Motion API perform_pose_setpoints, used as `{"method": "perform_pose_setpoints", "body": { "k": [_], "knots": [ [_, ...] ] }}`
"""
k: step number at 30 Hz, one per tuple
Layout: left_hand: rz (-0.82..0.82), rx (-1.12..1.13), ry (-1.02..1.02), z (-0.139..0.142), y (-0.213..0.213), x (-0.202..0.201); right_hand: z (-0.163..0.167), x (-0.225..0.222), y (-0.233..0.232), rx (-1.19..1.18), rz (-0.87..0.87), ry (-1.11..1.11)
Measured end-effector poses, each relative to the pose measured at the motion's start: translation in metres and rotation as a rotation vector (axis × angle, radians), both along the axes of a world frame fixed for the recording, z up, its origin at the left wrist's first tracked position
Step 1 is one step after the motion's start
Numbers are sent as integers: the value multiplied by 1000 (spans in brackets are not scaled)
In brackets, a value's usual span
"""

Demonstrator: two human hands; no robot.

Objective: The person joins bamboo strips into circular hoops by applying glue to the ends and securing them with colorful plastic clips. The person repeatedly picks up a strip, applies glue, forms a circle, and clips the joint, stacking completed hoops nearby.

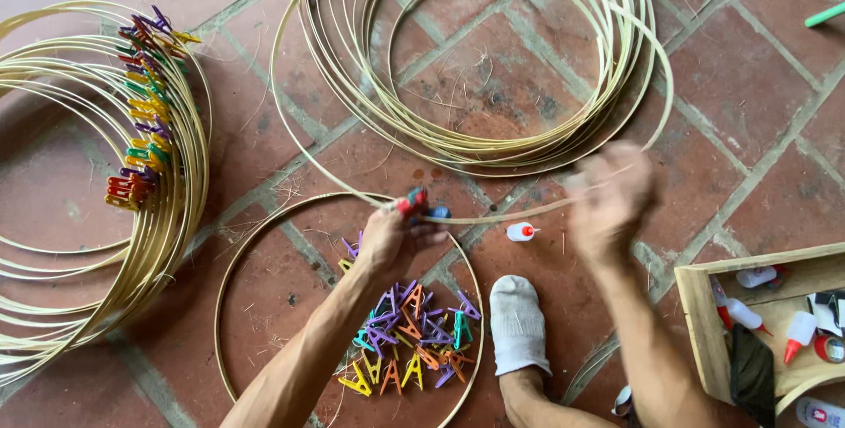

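While the left hand (387, 239) pinches a red clip (412, 199) onto a bamboo strip (493, 217), the right hand (610, 204) — blurred — grips that strip. Just right of the clip lies a small white glue bottle (519, 232) with a red tip; more stand in the wooden box (700, 322) at near right.

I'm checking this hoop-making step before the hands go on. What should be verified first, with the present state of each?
1. Left hand pinches the thin bamboo strip with a red clip at the overlap: ok.
2. Right hand on the strip: blurred, cannot tell.
3. Pile of coloured plastic clips close to the left hand: ok.
4. Small white glue bottle with red cap lying on the brick floor between the hands: ok.
5. Glue on the joint: cannot tell.
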State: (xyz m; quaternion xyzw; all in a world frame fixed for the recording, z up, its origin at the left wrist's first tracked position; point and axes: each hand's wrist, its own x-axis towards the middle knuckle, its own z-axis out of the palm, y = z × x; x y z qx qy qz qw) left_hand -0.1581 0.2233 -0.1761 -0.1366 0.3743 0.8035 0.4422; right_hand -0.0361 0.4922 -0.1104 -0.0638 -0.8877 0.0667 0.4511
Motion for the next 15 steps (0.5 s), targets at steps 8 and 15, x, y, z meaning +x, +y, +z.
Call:
{"method": "perform_pose_setpoints", "body": {
  "k": [8,15],
  "knots": [
    [-197,-233,161,27,-117,58,3,-4,173,-1229,-120,-222],
    [410,-551,492,19,-293,45,-45,34,-32,-774,140,-425]
  ]
}}
